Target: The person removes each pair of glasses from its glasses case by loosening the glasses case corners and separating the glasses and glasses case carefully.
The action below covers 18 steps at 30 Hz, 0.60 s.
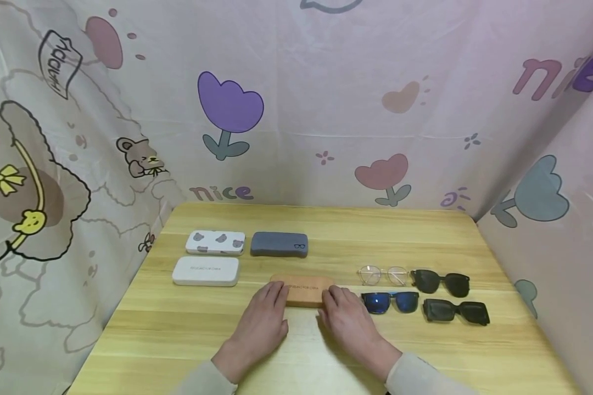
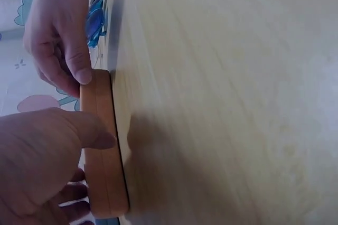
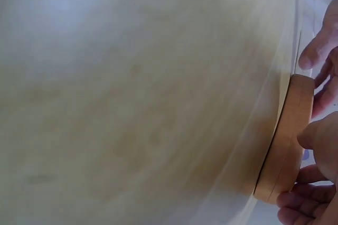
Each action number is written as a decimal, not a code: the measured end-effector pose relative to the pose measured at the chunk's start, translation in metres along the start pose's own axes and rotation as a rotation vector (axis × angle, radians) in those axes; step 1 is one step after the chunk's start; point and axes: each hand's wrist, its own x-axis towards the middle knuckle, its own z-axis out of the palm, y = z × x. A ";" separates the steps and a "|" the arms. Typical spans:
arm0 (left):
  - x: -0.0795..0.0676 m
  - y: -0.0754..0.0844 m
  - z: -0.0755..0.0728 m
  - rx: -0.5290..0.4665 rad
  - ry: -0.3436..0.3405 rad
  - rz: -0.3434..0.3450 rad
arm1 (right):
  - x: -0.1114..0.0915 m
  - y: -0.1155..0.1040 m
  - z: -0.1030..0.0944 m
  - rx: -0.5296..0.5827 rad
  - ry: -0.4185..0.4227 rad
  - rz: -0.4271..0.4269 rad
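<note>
An orange-brown glasses case (image 1: 305, 295) with small lettering on its lid lies near the middle of the wooden table, both hands on it. My left hand (image 1: 262, 315) holds its left end, fingers over the lid; the left wrist view shows the thumb (image 2: 97, 136) against the front side. At the right end my right hand (image 1: 348, 317) grips the case, with its thumb (image 3: 310, 136) at the front side in the right wrist view. A thin seam runs along the case's front, and lid and base meet there.
Behind and left lie a bear-print case (image 1: 215, 243), a grey-blue case (image 1: 279, 244) and a white case (image 1: 205, 271). On the right are clear wire-framed glasses (image 1: 370, 275), blue-lensed sunglasses (image 1: 375, 302) and two dark sunglasses, one upper (image 1: 427, 281), one lower (image 1: 442, 311). Printed curtains (image 1: 301, 109) surround the table.
</note>
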 end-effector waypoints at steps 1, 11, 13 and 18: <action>0.000 0.000 -0.002 -0.001 -0.024 -0.014 | 0.002 -0.001 0.001 -0.004 -0.006 0.000; 0.013 -0.025 -0.014 0.007 -0.148 -0.138 | 0.035 -0.012 0.016 0.033 -0.063 0.004; 0.015 -0.031 -0.016 0.016 -0.160 -0.157 | 0.042 -0.013 0.020 0.044 -0.062 0.000; 0.020 -0.043 -0.017 0.008 -0.205 -0.195 | 0.055 -0.017 0.024 0.077 -0.099 0.005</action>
